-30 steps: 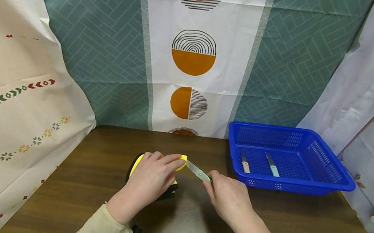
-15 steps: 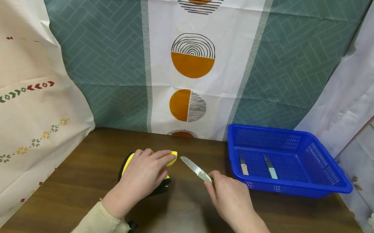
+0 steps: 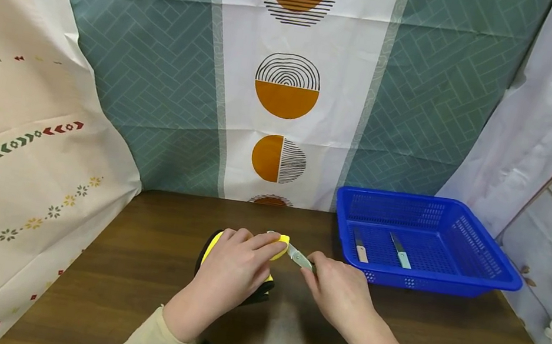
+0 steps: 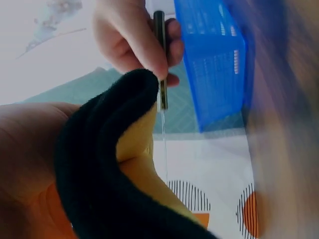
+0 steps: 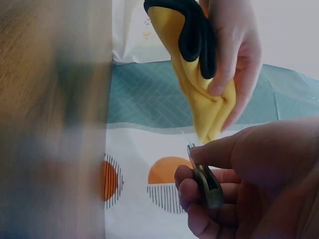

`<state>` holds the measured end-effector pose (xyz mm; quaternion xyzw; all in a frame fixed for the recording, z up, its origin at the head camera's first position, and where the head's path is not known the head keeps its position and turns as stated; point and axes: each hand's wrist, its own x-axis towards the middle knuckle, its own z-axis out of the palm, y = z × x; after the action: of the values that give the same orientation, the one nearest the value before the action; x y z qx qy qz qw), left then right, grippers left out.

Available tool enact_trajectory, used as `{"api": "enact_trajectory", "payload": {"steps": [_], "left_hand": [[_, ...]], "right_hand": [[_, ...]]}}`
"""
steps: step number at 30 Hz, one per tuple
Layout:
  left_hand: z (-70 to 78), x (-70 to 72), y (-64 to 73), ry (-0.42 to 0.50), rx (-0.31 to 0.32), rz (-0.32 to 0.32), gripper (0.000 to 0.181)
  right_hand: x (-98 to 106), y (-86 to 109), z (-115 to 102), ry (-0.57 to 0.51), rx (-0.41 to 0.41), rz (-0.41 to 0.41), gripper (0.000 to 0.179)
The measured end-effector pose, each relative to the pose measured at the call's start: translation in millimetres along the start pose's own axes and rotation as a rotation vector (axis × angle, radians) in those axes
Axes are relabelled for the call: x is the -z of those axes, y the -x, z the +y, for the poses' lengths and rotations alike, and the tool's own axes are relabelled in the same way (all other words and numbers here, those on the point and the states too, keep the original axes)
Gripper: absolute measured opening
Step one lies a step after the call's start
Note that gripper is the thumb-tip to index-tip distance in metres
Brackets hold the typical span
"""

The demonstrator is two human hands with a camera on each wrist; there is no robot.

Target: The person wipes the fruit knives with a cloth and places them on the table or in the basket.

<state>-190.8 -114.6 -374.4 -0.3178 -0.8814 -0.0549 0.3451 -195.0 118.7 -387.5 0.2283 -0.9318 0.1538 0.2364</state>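
Note:
My left hand (image 3: 235, 267) grips a folded yellow cloth with black edging (image 3: 282, 246). A folding knife with a pale green handle (image 3: 301, 260) is held in my right hand (image 3: 341, 289), its blade out and pointing left toward the cloth. In the head view the cloth and left fingers hide most of the blade. Seen from the left wrist, the thin blade (image 4: 165, 144) runs alongside the yellow fabric (image 4: 149, 181); I cannot tell whether they touch. The right wrist view shows thumb and fingers curled round the knife handle (image 5: 212, 194), just below the cloth's lower tip (image 5: 209, 127).
A blue perforated basket (image 3: 446, 285) stands at the back right of the brown wooden table (image 3: 133, 269). Inside lie a peach-handled knife (image 3: 361, 253) and a light-blue-handled knife (image 3: 403, 259), both with blades out. Patterned curtains (image 3: 175, 91) hang behind and at the sides.
My left hand moved left with the cloth, baring the blade, then came back right, so the cloth covers most of the blade again. The right hand with the knife stays nearly still.

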Motion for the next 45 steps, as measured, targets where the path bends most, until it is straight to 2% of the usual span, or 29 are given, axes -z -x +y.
{"api": "enact_trajectory", "payload": {"steps": [7, 13, 22, 35, 45], "left_hand": [[8.7, -1.6, -2.0, -0.017, -0.015, -0.053, 0.036], [10.5, -3.6, -1.0, -0.024, -0.032, -0.068, 0.038], [9.1, -6.0, 0.3, -0.034, -0.03, -0.083, 0.038], [-2.9, -8.3, 2.6, -0.032, 0.012, -0.05, 0.039], [-15.6, -7.8, 3.7, -0.024, 0.059, -0.059, 0.039]], "right_hand": [[1, -1.7, -2, -0.005, -0.01, -0.031, 0.018], [1, -1.9, -3, -0.009, -0.014, -0.059, 0.018], [0, -0.8, -3, -0.006, -0.003, -0.052, 0.018], [0, 0.7, -2, 0.0, 0.01, -0.027, 0.017], [2, 1.6, -2, 0.006, 0.004, -0.031, 0.017]]}}
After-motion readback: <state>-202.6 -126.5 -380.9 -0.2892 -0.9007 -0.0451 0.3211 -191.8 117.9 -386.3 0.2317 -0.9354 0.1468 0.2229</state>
